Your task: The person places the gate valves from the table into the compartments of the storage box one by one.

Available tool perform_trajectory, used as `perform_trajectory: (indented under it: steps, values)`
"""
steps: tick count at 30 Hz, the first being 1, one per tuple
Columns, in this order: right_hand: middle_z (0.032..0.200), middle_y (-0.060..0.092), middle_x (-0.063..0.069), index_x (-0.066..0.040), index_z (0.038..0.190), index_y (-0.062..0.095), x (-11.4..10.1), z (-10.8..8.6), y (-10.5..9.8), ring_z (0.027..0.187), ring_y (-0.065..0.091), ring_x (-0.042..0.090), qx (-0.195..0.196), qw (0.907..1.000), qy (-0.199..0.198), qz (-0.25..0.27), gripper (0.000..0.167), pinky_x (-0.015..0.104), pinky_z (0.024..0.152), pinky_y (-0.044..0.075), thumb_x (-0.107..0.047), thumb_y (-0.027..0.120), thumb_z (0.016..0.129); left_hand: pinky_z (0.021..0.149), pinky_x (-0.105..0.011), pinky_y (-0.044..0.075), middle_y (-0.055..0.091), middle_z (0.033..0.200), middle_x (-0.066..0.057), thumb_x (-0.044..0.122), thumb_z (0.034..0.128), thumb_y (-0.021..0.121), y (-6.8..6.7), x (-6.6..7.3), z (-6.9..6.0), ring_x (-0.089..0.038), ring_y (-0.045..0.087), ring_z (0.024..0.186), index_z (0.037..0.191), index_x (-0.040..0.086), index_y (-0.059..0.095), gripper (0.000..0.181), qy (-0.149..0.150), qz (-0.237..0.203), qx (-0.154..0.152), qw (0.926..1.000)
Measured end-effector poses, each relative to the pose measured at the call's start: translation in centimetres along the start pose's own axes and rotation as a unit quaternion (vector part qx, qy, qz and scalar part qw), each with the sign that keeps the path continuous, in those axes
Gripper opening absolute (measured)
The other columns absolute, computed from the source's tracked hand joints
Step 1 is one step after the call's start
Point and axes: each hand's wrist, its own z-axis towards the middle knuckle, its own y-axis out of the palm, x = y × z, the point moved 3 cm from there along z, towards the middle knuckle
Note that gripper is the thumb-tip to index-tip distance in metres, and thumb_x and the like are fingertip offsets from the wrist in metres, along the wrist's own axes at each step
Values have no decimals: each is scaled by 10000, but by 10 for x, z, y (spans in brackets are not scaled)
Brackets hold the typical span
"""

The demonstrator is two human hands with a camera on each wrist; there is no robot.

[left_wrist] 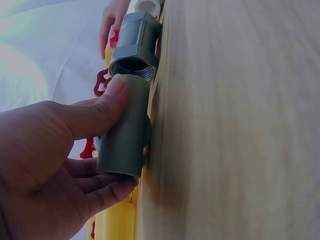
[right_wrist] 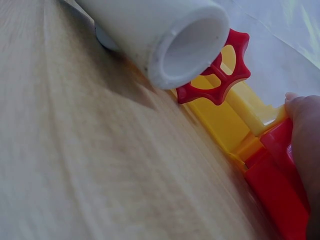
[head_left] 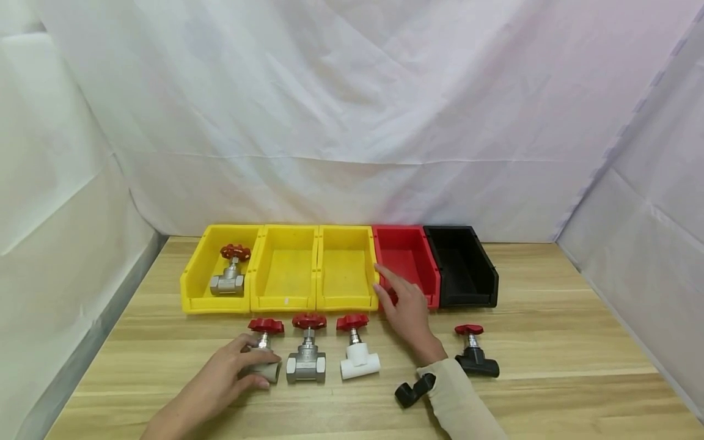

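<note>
My left hand [head_left: 231, 370] grips the pipe body of a grey stop valve [left_wrist: 125, 130] with a red handwheel, thumb on one side and fingers on the other. Just right of it stands a metal valve [head_left: 306, 360], then a white valve [head_left: 359, 360], both with red handwheels. My right hand [head_left: 406, 308] reaches over the front of the red bin [head_left: 404, 238], thumb and forefinger apart near its border with the yellow bin [head_left: 346, 302]. Something dark red shows beside that hand, mostly hidden. A black valve [head_left: 477, 362] with a red handle lies farther right.
Two more yellow bins [head_left: 283, 302] continue the row leftward; the leftmost holds another metal valve [head_left: 228, 278]. At the right end of the row is a black bin [head_left: 467, 299]. White cloth [head_left: 352, 122] hangs behind and at both sides of the wooden table [head_left: 555, 318].
</note>
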Motion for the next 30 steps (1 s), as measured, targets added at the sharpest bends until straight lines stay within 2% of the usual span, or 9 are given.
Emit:
perform_trajectory:
  steps: [5,9,15,22,27,30]
  values:
    - [1011,678,-39,-309,1389,506,0,0,-1,712,502,100,45,9999,-80,-49,555,279,625,368,-274,710,875,869,-502,483,538,1160,-35,296,790,755,3,1,1,-246,549,1028,1074,284,702,290,-157,38,23,9999]
    - [943,669,-45,-312,1389,507,0,0,-1,693,486,97,50,10000,-71,-36,555,276,621,365,-277,712,874,857,-508,487,538,1154,-45,286,789,759,3,2,1,-253,553,1014,1059,292,694,277,-125,127,87,9998]
    - [1004,676,-44,-321,1393,498,0,-1,0,712,491,85,-23,10000,31,-88,550,276,633,367,-292,700,882,855,-503,488,536,1139,-44,254,782,771,4,4,0,-244,554,1004,1052,281,694,283,-117,199,202,9995]
    - [923,662,-61,-328,1388,502,0,-1,0,689,468,77,-3,10000,47,-78,560,274,628,368,-285,712,872,857,-498,489,529,1107,-21,241,793,766,4,6,0,-217,550,981,1053,275,695,272,-332,215,174,9991]
    - [961,671,-51,-331,1388,501,0,0,0,697,477,81,-18,9999,67,-85,561,275,635,383,-287,713,871,860,-483,493,534,1104,-12,245,787,773,2,8,-1,-201,552,979,1045,285,695,273,-382,316,286,9984]
    - [964,673,-49,-336,1389,498,0,0,0,698,478,80,-6,9999,69,-78,563,273,639,386,-286,712,871,852,-460,498,535,1086,4,242,779,779,0,10,-2,-173,547,957,1033,293,692,273,-316,394,418,9978]
